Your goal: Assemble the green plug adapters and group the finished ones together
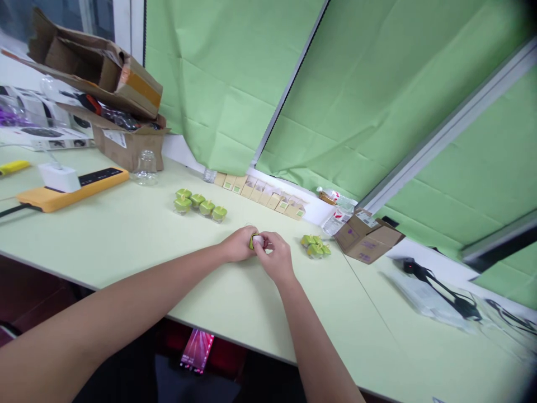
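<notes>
Bare forearms [168, 284] reach toward twelve o'clock, where the left hand [240, 244] and right hand [277, 258] together grasp a small green-and-white piece [257, 240] over the pale table [126, 235]. Green-topped cups [206, 207] stand at the hands' ten o'clock; another green-topped cluster [314, 250] sits at three.

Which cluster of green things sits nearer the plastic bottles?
The right cluster: it sits close to the bottles, while the left cluster sits nearer the clear jar.
</notes>
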`<state>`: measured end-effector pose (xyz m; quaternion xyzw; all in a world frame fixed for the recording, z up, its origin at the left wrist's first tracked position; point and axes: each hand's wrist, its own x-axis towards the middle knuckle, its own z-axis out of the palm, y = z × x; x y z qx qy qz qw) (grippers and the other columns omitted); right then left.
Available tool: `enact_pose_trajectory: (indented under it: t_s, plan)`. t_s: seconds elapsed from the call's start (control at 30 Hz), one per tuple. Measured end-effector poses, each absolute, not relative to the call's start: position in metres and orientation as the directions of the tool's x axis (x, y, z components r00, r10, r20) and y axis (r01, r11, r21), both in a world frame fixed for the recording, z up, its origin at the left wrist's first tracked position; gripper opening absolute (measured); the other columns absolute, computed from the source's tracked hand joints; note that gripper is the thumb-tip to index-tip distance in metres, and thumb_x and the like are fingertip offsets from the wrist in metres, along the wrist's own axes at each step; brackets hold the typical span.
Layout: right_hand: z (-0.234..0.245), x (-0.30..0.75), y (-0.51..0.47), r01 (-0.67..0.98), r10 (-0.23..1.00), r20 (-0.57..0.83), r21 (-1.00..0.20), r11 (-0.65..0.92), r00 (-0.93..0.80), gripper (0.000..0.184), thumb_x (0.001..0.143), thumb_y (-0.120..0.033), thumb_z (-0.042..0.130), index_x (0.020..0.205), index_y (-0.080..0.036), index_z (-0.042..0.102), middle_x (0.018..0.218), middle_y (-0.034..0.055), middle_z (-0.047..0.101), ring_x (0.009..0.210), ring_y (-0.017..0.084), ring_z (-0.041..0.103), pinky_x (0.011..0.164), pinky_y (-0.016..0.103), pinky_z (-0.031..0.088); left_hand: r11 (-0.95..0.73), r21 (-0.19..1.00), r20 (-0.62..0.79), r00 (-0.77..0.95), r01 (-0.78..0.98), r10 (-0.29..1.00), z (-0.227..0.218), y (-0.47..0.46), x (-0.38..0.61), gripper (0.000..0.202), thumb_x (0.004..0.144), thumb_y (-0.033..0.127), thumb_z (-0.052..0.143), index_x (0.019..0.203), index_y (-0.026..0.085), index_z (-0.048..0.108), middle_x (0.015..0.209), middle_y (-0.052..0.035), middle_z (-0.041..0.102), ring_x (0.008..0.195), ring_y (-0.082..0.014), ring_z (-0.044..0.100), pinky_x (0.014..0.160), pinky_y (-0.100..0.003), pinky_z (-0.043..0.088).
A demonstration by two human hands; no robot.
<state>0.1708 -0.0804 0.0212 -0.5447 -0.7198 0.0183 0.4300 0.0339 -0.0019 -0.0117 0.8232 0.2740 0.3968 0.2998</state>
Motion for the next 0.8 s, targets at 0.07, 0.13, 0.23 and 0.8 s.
enact_pose_trajectory:
  t_s: [0.07, 0.13, 0.23, 0.8]
  plan:
    - [0.0212, 0.1703, -0.0806, 0.768, 0.796, 0.605, -0.498, 0.404, -0.026, 0.016, 0.084, -0.032, 0.059, 0.095, -0.023, 0.067, 0.087, 0.0053, 0.064, 0.076, 0.018, 0.058, 0.071, 0.031, 0.052, -0.661, 0.723, 0.482, 0.54, 0.2, 0.69, -0.0114, -0.0018, 0.0337, 0.022, 0.068, 0.03, 0.066, 0.083, 0.018, 0.058, 0.084, -0.0032, 0.062, 0.076, -0.0191, 0.06, 0.065, -0.03, 0.047]
    - [0.0216, 0.1695, -0.0809, 0.769, 0.792, 0.611, -0.496, 0.403, -0.02, 0.016, 0.084, -0.032, 0.059, 0.095, -0.023, 0.067, 0.087, 0.0056, 0.064, 0.076, 0.018, 0.058, 0.071, 0.031, 0.052, -0.651, 0.735, 0.476, 0.54, 0.189, 0.694, -0.011, -0.0019, 0.0333, 0.021, 0.068, 0.031, 0.066, 0.083, 0.018, 0.057, 0.083, -0.0028, 0.062, 0.074, -0.0187, 0.059, 0.063, -0.029, 0.046]
    - [0.0222, 0.1676, -0.0814, 0.784, 0.773, 0.634, -0.467, 0.408, -0.024, 0.014, 0.083, -0.029, 0.059, 0.093, -0.022, 0.066, 0.085, 0.0056, 0.063, 0.076, 0.018, 0.058, 0.071, 0.03, 0.051, -0.651, 0.739, 0.485, 0.534, 0.174, 0.693, -0.0108, -0.0019, 0.0331, 0.019, 0.069, 0.029, 0.064, 0.083, 0.018, 0.057, 0.083, -0.0027, 0.063, 0.073, -0.0182, 0.059, 0.063, -0.029, 0.046]
    - [0.0197, 0.1644, -0.0808, 0.803, 0.761, 0.647, -0.432, 0.411, -0.042, 0.019, 0.081, -0.025, 0.058, 0.097, -0.021, 0.069, 0.087, 0.0054, 0.065, 0.075, 0.016, 0.06, 0.07, 0.028, 0.053, -0.699, 0.693, 0.515, 0.557, 0.176, 0.651, -0.0121, -0.002, 0.0317, 0.016, 0.072, 0.026, 0.063, 0.086, 0.018, 0.06, 0.087, -0.0044, 0.063, 0.078, -0.0197, 0.06, 0.068, -0.03, 0.048]
